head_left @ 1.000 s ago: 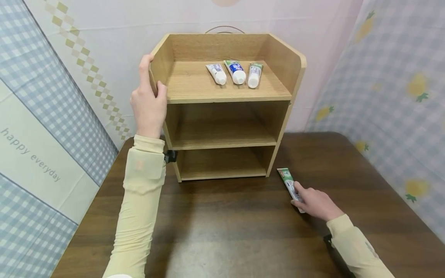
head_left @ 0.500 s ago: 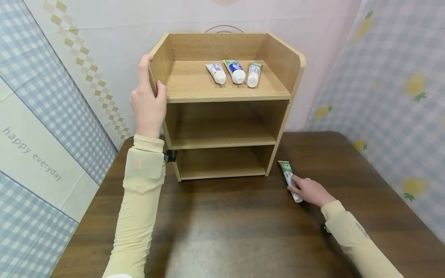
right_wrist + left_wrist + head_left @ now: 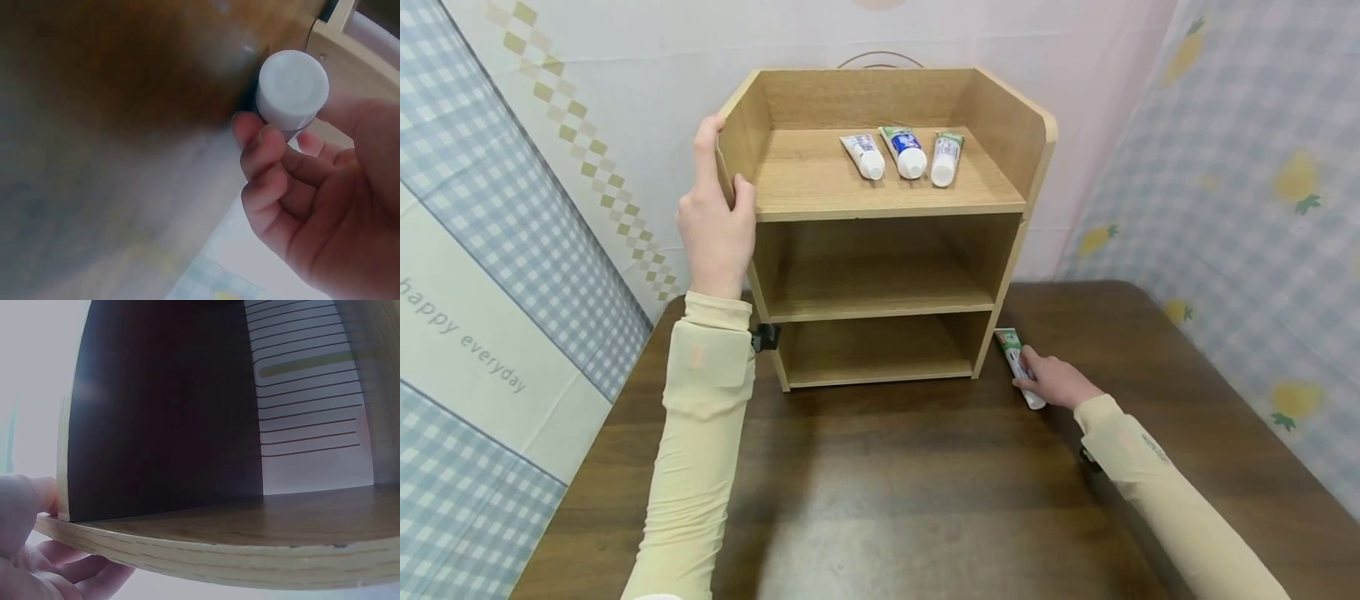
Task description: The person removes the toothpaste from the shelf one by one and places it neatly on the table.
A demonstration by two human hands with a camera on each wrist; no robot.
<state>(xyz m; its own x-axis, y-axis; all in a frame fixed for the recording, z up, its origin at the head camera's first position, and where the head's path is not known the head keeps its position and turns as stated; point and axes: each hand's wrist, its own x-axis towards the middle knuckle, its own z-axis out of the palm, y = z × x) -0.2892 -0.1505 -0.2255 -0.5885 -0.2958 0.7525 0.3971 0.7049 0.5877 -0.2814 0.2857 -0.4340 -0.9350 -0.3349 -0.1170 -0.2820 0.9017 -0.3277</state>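
Note:
A wooden shelf unit [image 3: 880, 212] stands on the table, and my left hand [image 3: 718, 225] grips the edge of its left side panel near the top. In the left wrist view, fingers [image 3: 81, 569] wrap around that panel's board. To the right of the unit, my right hand [image 3: 1056, 381] pinches a green-and-white toothpaste tube [image 3: 1011, 350], which lies slanted with its white cap toward me. The right wrist view shows the white cap [image 3: 294, 87] close up, between thumb and fingers. How far the tube is off the table I cannot tell.
On the top shelf lie a white tube [image 3: 865, 156], a blue-and-white tube [image 3: 905, 152] and a green-and-white tube [image 3: 947, 158], caps forward. Two lower compartments open to the front. The dark wooden table [image 3: 880, 483] meets patterned cloth [image 3: 1217, 192] on the right.
My right hand has moved forward with the toothpaste tube, away from me and slightly left, closer to the unit's right side. My left hand keeps its grip on the panel.

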